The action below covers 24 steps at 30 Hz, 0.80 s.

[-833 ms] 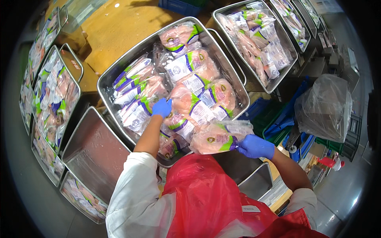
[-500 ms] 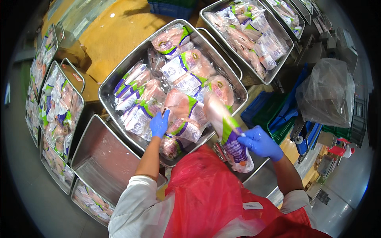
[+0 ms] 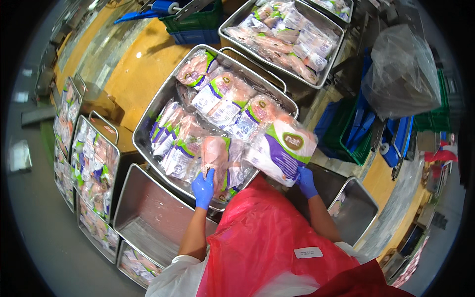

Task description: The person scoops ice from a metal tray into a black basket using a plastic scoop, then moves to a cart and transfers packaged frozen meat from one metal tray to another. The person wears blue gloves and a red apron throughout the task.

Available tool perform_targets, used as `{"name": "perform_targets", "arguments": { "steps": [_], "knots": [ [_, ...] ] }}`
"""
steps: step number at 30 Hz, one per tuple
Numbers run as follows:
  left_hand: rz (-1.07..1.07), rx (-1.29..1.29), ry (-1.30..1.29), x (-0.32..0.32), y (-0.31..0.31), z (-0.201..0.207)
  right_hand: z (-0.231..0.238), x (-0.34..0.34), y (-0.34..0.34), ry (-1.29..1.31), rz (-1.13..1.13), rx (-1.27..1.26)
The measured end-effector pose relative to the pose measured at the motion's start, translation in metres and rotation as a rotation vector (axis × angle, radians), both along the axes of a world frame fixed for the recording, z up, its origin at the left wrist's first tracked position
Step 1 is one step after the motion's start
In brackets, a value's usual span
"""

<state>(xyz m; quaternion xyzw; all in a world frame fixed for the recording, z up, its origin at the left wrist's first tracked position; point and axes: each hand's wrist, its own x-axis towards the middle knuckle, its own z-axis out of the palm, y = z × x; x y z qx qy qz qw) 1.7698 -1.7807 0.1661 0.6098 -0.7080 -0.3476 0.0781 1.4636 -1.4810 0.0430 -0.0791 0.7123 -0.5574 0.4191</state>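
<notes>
A large steel tub (image 3: 148,115) in front of me holds several clear bags of pale pink raw meat, printed purple, green and white. My right hand (image 3: 306,182), in a blue glove, grips the lower corner of one meat bag (image 3: 286,148). That bag hangs tilted over the tub's right rim, its broad printed face turned up. At the tub's near side my left hand (image 3: 203,189), also gloved in blue, pinches the near end of another meat bag (image 3: 215,153), which lies among the others.
Another filled steel tub (image 3: 336,57) stands beyond at the right. To the left are a bare steel tub (image 3: 148,198) and stacked tubs of bags (image 3: 94,158). A green crate (image 3: 354,148) and a clear plastic sack (image 3: 403,74) are at the right, near a steel bin (image 3: 363,198).
The bag in my right hand has turned from a narrow, blurred side view to its broad face, above the rim. My left hand has shifted to the near end of a bag. The view has swung.
</notes>
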Motion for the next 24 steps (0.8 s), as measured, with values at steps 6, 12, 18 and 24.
{"name": "perform_targets", "arguments": {
  "steps": [6,12,18,24],
  "knots": [
    [-0.101,-0.186,-0.072,0.005,0.005,0.052,0.044,0.021,0.045,-0.083,-0.307,-0.075],
    [-0.426,-0.296,0.039,-0.046,0.049,0.088,0.207,0.002,0.049,-0.027,-0.105,-0.124],
    [-1.149,-0.597,0.123,-0.141,0.159,0.137,0.244,0.018,0.215,-0.046,-0.601,-0.316],
    [-1.908,-0.244,0.478,-0.226,0.342,0.179,0.238,0.104,0.352,1.267,-0.722,0.431]
  ]
}}
